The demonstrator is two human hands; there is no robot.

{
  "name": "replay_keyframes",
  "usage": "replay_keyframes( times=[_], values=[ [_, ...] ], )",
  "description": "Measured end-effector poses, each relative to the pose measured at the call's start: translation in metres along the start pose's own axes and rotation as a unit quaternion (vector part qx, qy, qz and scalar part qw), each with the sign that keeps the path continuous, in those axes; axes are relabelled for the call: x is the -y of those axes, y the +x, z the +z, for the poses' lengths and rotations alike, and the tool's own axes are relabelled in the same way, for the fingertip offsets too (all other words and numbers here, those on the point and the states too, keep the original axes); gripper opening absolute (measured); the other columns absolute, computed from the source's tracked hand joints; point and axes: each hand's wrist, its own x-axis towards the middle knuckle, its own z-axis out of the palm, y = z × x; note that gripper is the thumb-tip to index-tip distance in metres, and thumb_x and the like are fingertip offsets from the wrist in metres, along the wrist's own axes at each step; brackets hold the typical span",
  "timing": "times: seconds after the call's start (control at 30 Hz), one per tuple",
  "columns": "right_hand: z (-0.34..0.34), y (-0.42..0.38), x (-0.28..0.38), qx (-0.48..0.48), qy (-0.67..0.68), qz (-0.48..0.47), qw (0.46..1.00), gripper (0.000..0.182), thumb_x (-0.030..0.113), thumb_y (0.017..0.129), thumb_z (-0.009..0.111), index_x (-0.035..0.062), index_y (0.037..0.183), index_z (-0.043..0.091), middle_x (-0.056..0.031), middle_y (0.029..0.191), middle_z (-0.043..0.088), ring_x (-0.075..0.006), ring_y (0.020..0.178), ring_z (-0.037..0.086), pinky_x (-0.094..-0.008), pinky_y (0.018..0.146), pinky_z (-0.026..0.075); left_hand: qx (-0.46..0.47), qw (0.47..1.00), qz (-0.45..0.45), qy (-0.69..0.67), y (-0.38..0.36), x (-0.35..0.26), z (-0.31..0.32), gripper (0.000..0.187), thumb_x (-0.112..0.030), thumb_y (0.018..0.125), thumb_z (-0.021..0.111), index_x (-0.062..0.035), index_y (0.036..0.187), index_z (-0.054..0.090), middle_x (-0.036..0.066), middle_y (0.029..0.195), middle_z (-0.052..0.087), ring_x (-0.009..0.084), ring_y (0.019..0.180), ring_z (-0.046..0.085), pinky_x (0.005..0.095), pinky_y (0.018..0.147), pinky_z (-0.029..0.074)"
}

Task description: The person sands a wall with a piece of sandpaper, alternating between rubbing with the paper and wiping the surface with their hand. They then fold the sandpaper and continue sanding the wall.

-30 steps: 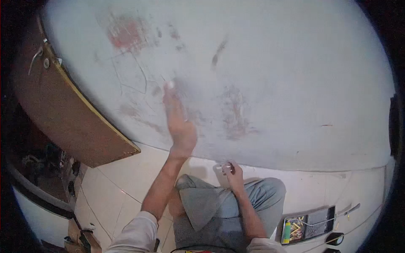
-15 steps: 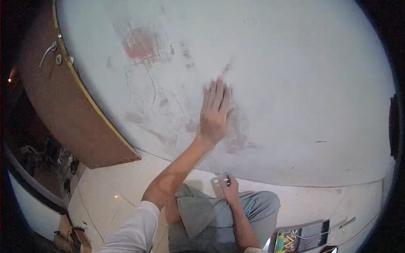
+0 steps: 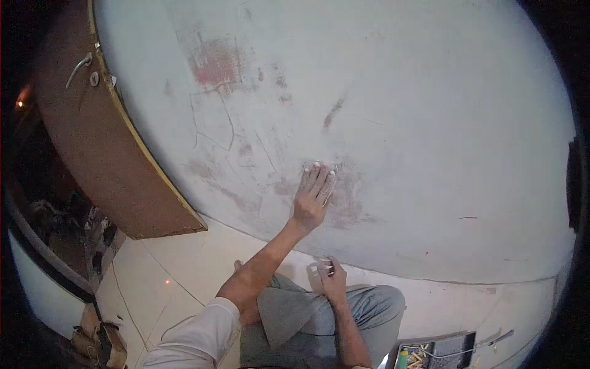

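Note:
My left hand [image 3: 312, 194] lies against the pale wall [image 3: 430, 135], fingers stretched upward and whitish dust on their tips. Beneath the fingers, a thin sheet like sandpaper [image 3: 333, 174] shows only at its edge; most of it is covered. Brownish scuffs [image 3: 347, 212] surround this hand. Lower down, my right hand [image 3: 334, 280] hovers near my bent knee, close to the foot of the wall. Its fingers are loosely bent and apart, with pale tips, and I make out nothing held in them.
A brown door [image 3: 123, 154] with a metal handle stands at the left. Higher on the wall is a reddish worn patch [image 3: 218, 64] above thin cracks. At lower right, a tray [image 3: 452, 347] holds small yellowish pieces and a roller frame [image 3: 491, 341]. Cardboard [image 3: 101, 341] lies at lower left.
My left hand has slid down the wall, uncovering a dark scuff above it. My right hand stays by the knee. The view has shifted slightly.

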Motion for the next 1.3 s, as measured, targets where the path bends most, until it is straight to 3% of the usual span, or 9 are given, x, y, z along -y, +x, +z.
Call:
replay_keyframes(
  times=[0.3, 0.43, 0.63, 0.8, 0.97, 1.03, 1.07, 1.13, 1.3],
  values=[
    [0.002, 0.002, -0.006, -0.007, -0.03, 0.016, 0.999, 0.038, 0.019, 0.081, 0.066, 0.0, 0.114, 0.06, -0.0206, 0.091, 0.067, -0.0297, 0.079, 0.066, -0.0362, 0.07, 0.051, -0.131, 0.991, 0.004, 0.003, 0.155, 0.0, -0.049, 0.046, -0.008, 0.096, 0.047, 0.0025, 0.14, 0.039, 0.018, 0.149, 0.034, 0.0345, 0.141, 0.025, 0.048, 0.114, 0.024],
    [0.0, 0.001, -0.002, -0.019, -0.035, 0.012, 0.999, 0.036, 0.018, 0.082, 0.063, 0.001, 0.114, 0.06, -0.0226, 0.092, 0.066, -0.0308, 0.081, 0.066, -0.0367, 0.07, 0.051, -0.044, 0.997, -0.057, 0.039, 0.05, -0.012, -0.014, 0.045, -0.014, 0.098, 0.043, 0.0024, 0.14, 0.038, 0.018, 0.149, 0.034, 0.0348, 0.141, 0.024, 0.0477, 0.114, 0.024],
    [-0.001, -0.003, 0.007, 0.007, -0.047, 0.028, 0.998, 0.037, 0.02, 0.082, 0.064, 0.0004, 0.114, 0.06, -0.0215, 0.086, 0.067, -0.0298, 0.075, 0.067, -0.0365, 0.067, 0.05, -0.094, 0.995, -0.028, -0.004, 0.141, -0.006, -0.045, 0.045, -0.01, 0.099, 0.038, 0.0002, 0.142, 0.036, 0.018, 0.15, 0.031, 0.0379, 0.141, 0.022, 0.0508, 0.115, 0.02],
    [-0.002, 0.001, -0.01, -0.015, -0.034, 0.008, 0.999, 0.04, 0.023, 0.082, 0.066, -0.0009, 0.113, 0.06, -0.0214, 0.086, 0.067, -0.0308, 0.074, 0.066, -0.037, 0.066, 0.051, -0.028, 0.998, -0.055, 0.007, 0.055, 0.001, -0.023, 0.047, -0.011, 0.099, 0.039, -0.0014, 0.144, 0.033, 0.016, 0.152, 0.028, 0.0352, 0.142, 0.019, 0.0492, 0.116, 0.019],
    [0.001, -0.003, -0.013, -0.021, -0.081, 0.019, 0.996, 0.04, 0.023, 0.082, 0.066, 0.0007, 0.115, 0.06, -0.0215, 0.088, 0.067, -0.0329, 0.073, 0.066, -0.0387, 0.067, 0.051, -0.04, 0.997, -0.068, -0.01, 0.111, -0.005, -0.039, 0.047, -0.015, 0.1, 0.038, -0.0022, 0.145, 0.032, 0.016, 0.152, 0.027, 0.034, 0.143, 0.017, 0.049, 0.115, 0.02],
    [0.002, 0.001, -0.008, 0.003, -0.099, 0.008, 0.995, 0.04, 0.016, 0.084, 0.065, -0.0023, 0.118, 0.057, -0.0176, 0.091, 0.068, -0.023, 0.072, 0.065, -0.0345, 0.064, 0.051, -0.074, 0.996, -0.048, 0.031, 0.144, -0.004, -0.051, 0.048, -0.017, 0.1, 0.037, -0.0019, 0.145, 0.03, 0.016, 0.152, 0.026, 0.0343, 0.143, 0.018, 0.0474, 0.116, 0.02],
    [0.002, 0.002, -0.008, 0.006, -0.099, 0.007, 0.995, 0.04, 0.016, 0.084, 0.065, -0.0023, 0.118, 0.057, -0.0176, 0.091, 0.068, -0.023, 0.072, 0.065, -0.0345, 0.064, 0.051, -0.075, 0.995, -0.049, 0.033, 0.139, -0.001, -0.053, 0.048, -0.017, 0.1, 0.037, -0.0019, 0.145, 0.03, 0.016, 0.152, 0.026, 0.0343, 0.143, 0.018, 0.0474, 0.116, 0.02],
    [-0.002, 0.002, -0.008, 0.011, -0.068, 0.006, 0.998, 0.04, 0.017, 0.084, 0.066, -0.0023, 0.117, 0.057, -0.0177, 0.092, 0.068, -0.0238, 0.072, 0.066, -0.0343, 0.063, 0.052, -0.038, 0.998, -0.053, 0.002, 0.111, -0.001, -0.054, 0.056, 0.003, 0.087, 0.046, 0.0043, 0.142, 0.034, 0.021, 0.15, 0.029, 0.0382, 0.14, 0.023, 0.0489, 0.114, 0.024],
    [-0.002, 0.001, -0.004, -0.007, -0.05, 0.037, 0.998, 0.039, 0.019, 0.082, 0.065, 0.0023, 0.118, 0.058, -0.0208, 0.088, 0.067, -0.0289, 0.07, 0.065, -0.0364, 0.064, 0.051, -0.024, 0.997, -0.066, 0.026, 0.079, -0.001, -0.037, 0.053, -0.002, 0.092, 0.045, 0.0025, 0.143, 0.033, 0.019, 0.151, 0.028, 0.0358, 0.141, 0.022, 0.0454, 0.114, 0.024]
  ],
)
